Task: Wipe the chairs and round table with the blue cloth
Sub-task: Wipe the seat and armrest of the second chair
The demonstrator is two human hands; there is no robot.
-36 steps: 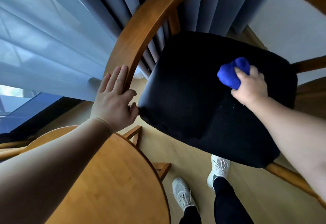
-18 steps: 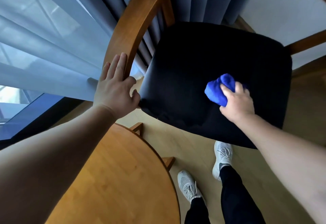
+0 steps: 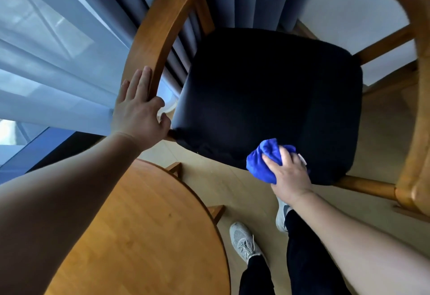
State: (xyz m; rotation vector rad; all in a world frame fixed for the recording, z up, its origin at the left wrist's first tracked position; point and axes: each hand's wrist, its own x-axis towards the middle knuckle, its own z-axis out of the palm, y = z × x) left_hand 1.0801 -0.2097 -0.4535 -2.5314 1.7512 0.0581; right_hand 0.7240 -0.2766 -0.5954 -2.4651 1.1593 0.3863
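A wooden chair with a curved armrest [image 3: 162, 29] and a black seat cushion [image 3: 267, 99] fills the middle of the view. My right hand [image 3: 288, 173] grips the bunched blue cloth [image 3: 263, 162] and presses it on the seat's near edge. My left hand [image 3: 137, 111] rests flat against the outer side of the curved armrest, fingers straight, thumb hooked near the seat's left corner. The round wooden table [image 3: 144, 236] lies at the lower left, partly under my left forearm.
Sheer and blue curtains [image 3: 69, 50] hang to the left and behind the chair. A white wall [image 3: 349, 4] stands at the upper right. My feet in grey shoes [image 3: 244, 241] stand on the light wood floor between table and chair.
My right hand has dragged the blue cloth from the far right part of the seat toward me, to the near edge. My left hand stays on the armrest.
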